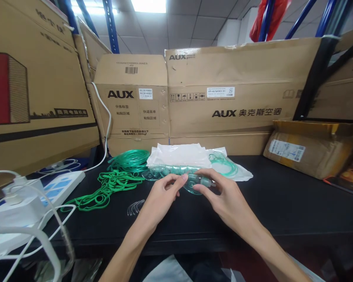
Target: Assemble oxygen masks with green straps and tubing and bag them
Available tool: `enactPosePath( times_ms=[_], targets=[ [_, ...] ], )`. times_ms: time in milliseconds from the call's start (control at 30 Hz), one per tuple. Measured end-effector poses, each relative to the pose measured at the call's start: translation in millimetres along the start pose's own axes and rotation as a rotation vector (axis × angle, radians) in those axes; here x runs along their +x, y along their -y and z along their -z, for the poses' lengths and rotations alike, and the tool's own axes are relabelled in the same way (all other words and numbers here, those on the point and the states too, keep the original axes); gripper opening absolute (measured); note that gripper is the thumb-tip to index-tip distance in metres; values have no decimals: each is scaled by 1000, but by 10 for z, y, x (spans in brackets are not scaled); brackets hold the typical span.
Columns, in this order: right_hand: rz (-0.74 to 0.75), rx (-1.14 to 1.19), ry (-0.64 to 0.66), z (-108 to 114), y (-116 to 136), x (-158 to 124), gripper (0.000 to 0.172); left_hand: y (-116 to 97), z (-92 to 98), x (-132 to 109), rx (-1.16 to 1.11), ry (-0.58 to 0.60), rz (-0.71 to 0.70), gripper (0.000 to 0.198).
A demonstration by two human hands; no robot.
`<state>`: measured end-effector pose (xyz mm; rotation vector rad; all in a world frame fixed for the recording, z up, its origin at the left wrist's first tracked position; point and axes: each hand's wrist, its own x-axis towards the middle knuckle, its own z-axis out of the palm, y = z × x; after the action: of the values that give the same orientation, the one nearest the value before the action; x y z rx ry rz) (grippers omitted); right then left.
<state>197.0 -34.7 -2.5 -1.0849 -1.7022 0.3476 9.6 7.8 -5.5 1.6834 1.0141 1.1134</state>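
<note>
My left hand (162, 197) and my right hand (223, 196) meet over a clear green plastic mask (194, 184) that lies on the black table (282, 199). Both hands pinch it, the left with its fingertips pressed together at the mask's left edge, the right with fingers curled over its right side. Just behind it lies a row of similar clear green masks (170, 170) and a pile of clear plastic bags (182, 155), one holding coiled green tubing (223, 163).
A coil of green tubing (132, 159) and a heap of green elastic bands (106, 190) lie to the left, with small clear clips (135, 206) near them. A white power strip (55, 187) with cables sits at far left. AUX cardboard boxes (232, 94) wall the back; a taped carton (308, 147) is at right.
</note>
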Motion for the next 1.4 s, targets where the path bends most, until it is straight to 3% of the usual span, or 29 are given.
enactPosePath(
  times_ms=[100,300,500,633,1067,1267,1400],
  targets=[
    [12,28,4,-45,-2,7,21,-22,-2,-19,1,25,-42,44],
    [-218,427,104,-3,-9,68,30,-76,6,-19,-2,102,-232,32],
    [-413,578,46,39,13,68,30,-66,-9,-25,53,94,-257,33],
    [-390,676,96,52,22,51,26,-47,-16,-18,42,81,-245,31],
    [-298,469,18,62,63,50,25,-91,12,-39,-19,93,-237,31],
    [-266,369,42,89,111,33,13,-111,67,-46,-1,118,-227,30],
    [-287,321,38,93,134,39,16,-129,106,-69,24,144,-238,28]
  ],
)
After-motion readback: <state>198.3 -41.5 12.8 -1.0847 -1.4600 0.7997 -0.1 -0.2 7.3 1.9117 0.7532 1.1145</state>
